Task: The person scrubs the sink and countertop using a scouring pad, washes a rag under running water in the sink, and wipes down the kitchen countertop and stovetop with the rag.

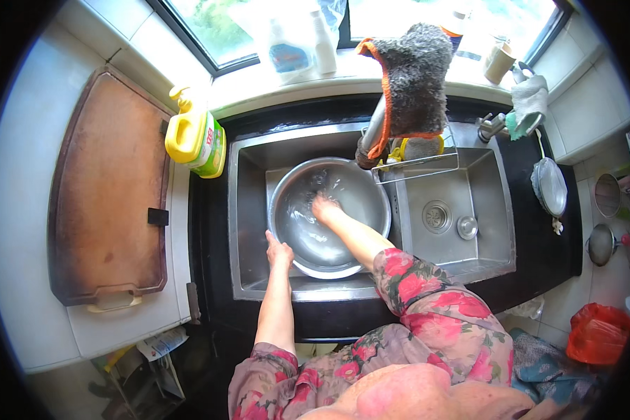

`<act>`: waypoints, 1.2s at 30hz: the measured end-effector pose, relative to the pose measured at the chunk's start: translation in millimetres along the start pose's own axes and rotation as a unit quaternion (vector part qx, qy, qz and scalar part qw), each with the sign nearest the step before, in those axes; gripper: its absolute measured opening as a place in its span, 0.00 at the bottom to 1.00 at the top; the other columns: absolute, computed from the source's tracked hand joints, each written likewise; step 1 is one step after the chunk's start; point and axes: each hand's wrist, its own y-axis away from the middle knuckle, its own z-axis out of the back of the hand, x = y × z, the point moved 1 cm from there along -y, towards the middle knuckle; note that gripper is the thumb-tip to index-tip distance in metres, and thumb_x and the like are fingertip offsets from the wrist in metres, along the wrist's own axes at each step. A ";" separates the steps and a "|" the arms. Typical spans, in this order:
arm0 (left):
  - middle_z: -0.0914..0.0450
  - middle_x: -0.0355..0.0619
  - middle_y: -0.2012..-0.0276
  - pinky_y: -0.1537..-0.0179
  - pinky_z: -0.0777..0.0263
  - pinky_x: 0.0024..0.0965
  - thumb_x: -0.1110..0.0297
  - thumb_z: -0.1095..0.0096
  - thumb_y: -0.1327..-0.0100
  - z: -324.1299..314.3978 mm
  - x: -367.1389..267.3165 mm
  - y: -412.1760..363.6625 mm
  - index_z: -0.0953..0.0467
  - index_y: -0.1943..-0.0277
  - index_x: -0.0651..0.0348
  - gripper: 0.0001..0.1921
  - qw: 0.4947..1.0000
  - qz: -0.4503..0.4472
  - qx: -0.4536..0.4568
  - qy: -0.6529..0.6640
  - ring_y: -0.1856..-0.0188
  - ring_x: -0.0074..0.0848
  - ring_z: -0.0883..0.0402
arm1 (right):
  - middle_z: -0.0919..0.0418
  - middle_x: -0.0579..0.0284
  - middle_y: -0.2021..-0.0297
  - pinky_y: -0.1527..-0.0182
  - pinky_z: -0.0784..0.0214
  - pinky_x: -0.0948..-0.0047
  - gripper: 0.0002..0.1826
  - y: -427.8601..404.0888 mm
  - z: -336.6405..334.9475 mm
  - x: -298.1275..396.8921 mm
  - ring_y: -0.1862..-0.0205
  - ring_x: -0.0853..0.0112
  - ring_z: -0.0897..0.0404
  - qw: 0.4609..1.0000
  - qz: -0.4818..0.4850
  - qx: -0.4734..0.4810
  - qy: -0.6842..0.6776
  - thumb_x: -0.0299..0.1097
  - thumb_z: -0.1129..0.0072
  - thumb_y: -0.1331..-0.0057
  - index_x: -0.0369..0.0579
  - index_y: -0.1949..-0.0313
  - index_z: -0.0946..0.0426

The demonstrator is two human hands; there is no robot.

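A round stainless steel basin (341, 262) stands in the left bowl of a double sink (252, 210). Rippled water (304, 226) lies inside it. My left hand (280, 254) holds the basin's rim at the lower left. The wrist of my right hand (326, 208) reaches over the basin, and the fingers dip into the disturbed water. Those fingers are blurred by the splash, so I cannot tell whether they grip anything. Above the basin's upper right rim comes the faucet (373, 131), with a grey, orange-edged cloth (417, 79) draped over it.
A wire rack (420, 169) holds a yellow-edged scrubber (422, 147) beside the faucet. The right bowl has a drain (437, 216) and a loose strainer plug (467, 227). To the left are a yellow detergent jug (194, 136) and a large cutting board (113, 189). Bottles (323, 44) line the windowsill.
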 end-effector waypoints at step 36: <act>0.18 0.49 0.76 0.64 0.26 0.37 0.72 0.39 0.55 57.1 -39.1 53.3 0.22 0.71 0.64 0.07 0.924 -0.215 -0.217 0.228 0.72 0.35 0.18 | 0.20 0.44 0.62 0.54 0.28 0.56 0.09 179.8 90.8 61.8 0.55 0.51 0.22 0.982 0.125 0.063 -0.126 0.33 0.39 0.45 0.44 0.64 0.21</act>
